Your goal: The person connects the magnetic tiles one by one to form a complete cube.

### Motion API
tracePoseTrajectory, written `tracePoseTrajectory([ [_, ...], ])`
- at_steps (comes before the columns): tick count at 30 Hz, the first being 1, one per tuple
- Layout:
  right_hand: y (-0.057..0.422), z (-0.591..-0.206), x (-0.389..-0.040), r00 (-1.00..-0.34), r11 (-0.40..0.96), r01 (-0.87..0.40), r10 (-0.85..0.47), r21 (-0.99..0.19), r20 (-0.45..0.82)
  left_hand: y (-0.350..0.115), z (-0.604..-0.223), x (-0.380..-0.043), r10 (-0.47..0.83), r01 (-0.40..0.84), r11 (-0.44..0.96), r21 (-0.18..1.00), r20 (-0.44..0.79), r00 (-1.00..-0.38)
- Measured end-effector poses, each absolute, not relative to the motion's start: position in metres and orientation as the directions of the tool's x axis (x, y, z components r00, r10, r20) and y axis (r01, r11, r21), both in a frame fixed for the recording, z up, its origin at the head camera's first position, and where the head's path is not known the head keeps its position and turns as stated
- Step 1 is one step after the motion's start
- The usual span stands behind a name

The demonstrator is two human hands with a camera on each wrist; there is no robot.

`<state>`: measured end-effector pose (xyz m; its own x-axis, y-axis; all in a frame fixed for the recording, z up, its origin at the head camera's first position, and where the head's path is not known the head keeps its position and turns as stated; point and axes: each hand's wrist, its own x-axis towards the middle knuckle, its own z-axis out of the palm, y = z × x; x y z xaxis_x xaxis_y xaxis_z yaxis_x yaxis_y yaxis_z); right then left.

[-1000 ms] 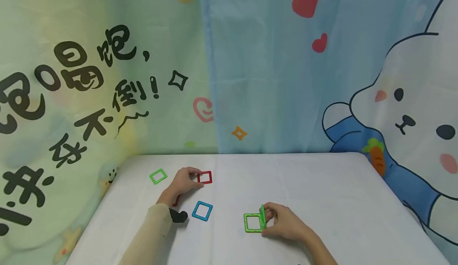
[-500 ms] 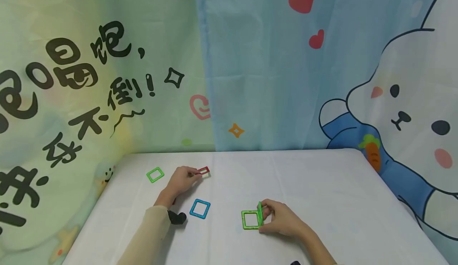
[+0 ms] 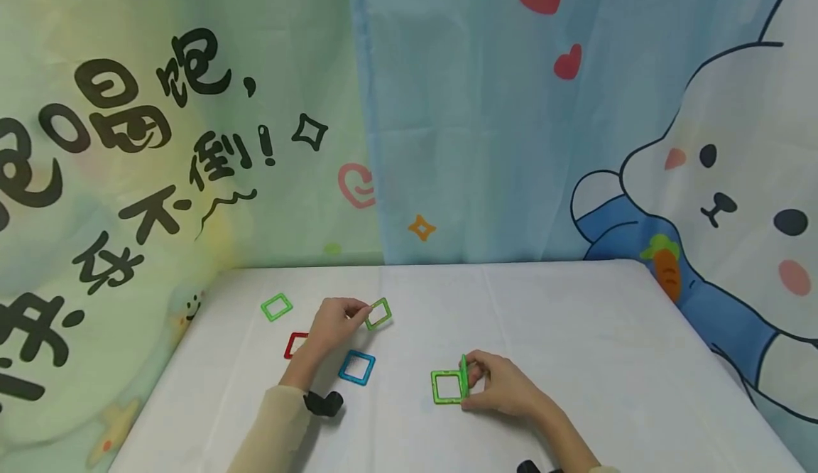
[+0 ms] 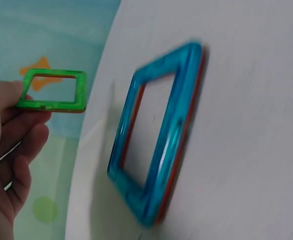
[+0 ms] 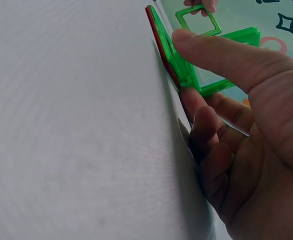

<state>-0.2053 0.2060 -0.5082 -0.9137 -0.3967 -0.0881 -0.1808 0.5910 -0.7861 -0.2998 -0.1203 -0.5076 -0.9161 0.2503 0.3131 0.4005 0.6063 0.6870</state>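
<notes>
My left hand pinches a green square magnetic tile by one edge, raised above the table. In the left wrist view this green tile shows a reddish underside along its rim. My right hand holds an upright green tile between thumb and fingers. Its lower edge meets a second green tile lying flat to its left. Below the left hand lies a blue tile, and a red tile is partly hidden behind the left wrist.
Another green tile lies at the far left of the white-covered table. A printed curtain hangs along the back edge. Black camera mounts sit at the wrists.
The left hand has lifted its tile off the table and turned it over, so its green face shows instead of red. The right hand and its two tiles stay in place.
</notes>
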Motion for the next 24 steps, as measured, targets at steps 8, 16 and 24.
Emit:
tracePoseTrajectory([
  [8, 0.205, -0.508, -0.206, -0.917, 0.602, -0.180, -0.389, -0.778, -0.089, -0.103, -0.511, -0.282, 0.313, 0.466, 0.546, 0.696, 0.346, -0.884],
  [16, 0.204, -0.508, -0.207, -0.923, 0.604, -0.173, -0.375, -0.778, -0.085, -0.089, -0.514, -0.266, 0.361, 0.524, 0.514, 0.679, 0.383, -0.850],
  [24, 0.205, -0.510, -0.206, -0.915, 0.589, -0.181, -0.394, -0.787, -0.085, -0.077, -0.516, -0.256, 0.401, 0.528, 0.456, 0.716, 0.364, -0.840],
])
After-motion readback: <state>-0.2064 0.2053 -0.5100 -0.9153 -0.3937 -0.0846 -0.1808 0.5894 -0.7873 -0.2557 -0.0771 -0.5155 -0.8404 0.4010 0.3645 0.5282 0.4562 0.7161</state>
